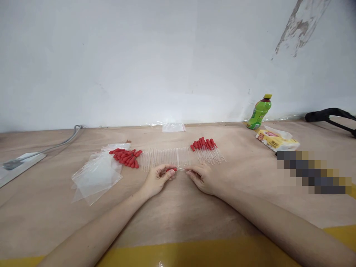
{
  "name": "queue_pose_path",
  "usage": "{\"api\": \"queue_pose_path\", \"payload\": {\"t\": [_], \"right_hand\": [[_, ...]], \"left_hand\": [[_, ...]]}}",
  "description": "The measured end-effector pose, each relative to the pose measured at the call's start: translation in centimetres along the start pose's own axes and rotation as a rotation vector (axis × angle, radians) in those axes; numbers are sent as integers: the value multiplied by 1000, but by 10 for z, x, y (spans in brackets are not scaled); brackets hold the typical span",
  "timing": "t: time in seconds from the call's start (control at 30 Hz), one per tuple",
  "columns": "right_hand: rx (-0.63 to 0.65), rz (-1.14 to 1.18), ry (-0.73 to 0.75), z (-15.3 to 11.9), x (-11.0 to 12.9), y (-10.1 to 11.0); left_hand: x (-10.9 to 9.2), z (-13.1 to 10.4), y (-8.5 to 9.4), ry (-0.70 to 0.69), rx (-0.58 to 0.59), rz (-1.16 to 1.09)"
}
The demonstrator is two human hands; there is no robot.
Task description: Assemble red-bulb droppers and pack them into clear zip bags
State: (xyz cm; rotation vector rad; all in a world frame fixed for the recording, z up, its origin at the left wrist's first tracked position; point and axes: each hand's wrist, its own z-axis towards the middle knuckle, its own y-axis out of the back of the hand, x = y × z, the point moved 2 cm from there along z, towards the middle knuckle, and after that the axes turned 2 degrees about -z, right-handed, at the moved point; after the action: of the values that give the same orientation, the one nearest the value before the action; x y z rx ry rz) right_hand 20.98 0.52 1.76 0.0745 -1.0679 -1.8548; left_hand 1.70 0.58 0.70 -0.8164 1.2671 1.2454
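Note:
Between thumb and fingers, my left hand (159, 179) pinches a red rubber bulb (171, 170). My right hand (202, 178) is closed on a thin clear glass tube (181, 169), whose left end meets the bulb; how far it sits inside cannot be made out. Just beyond my hands lies a row of clear tubes (167, 156) side by side. A heap of loose red bulbs (126, 158) rests left of the row. To its right is a pile of droppers (207, 150), clear tubes with red bulbs on their ends.
Clear plastic bags (96, 176) lie fanned out at the left, and another bag (173, 128) is by the wall. A grey cable (55, 145) runs at far left. On the right are a green bottle (259, 112), a tissue pack (277, 141) and a black handle-like object (329, 114).

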Motion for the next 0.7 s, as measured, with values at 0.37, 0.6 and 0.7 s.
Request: {"api": "queue_pose_path", "payload": {"t": [0.37, 0.6, 0.7], "right_hand": [[111, 45, 50, 1, -14, -4], [80, -8, 127, 2, -11, -4], [86, -21, 143, 3, -9, -3]], "left_hand": [[-4, -4, -4, 55, 100, 17], [-6, -4, -5, 9, 72, 7], [-9, -4, -5, 15, 77, -13]]}}
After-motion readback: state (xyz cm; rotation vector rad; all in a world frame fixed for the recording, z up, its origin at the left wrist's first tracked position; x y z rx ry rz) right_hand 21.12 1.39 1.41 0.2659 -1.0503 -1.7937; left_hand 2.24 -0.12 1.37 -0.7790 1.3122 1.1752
